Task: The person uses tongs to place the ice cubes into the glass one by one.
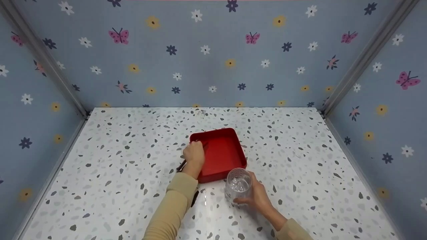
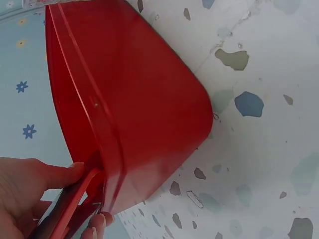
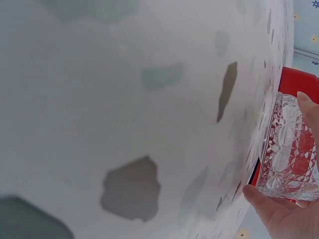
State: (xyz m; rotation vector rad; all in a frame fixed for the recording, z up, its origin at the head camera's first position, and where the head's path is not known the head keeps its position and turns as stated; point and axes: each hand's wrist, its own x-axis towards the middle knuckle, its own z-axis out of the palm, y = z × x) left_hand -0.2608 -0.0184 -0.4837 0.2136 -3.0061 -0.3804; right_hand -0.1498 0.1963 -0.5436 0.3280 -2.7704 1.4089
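A red square box [image 1: 222, 156] with low walls sits on the speckled table, turned a little. At its left side, near the far corner, my left hand [image 1: 194, 154] grips the wall. In the left wrist view the thumb [image 2: 65, 175] lies over the inner side of the box's rim, with fingertips [image 2: 101, 221] outside. My right hand [image 1: 255, 195] holds a clear cut-glass tumbler [image 1: 239, 185] from its right side, thumb and fingers around it. The tumbler is upright just off the box's near right corner; its diamond pattern [image 3: 301, 149] shows in the right wrist view.
White speckled tabletop [image 1: 133, 150] extends around the box on all sides. Blue panels [image 1: 206, 66] with flowers and butterflies stand at the back, left and right. Dark strips [image 1: 194, 198] show on both sides of the left wrist.
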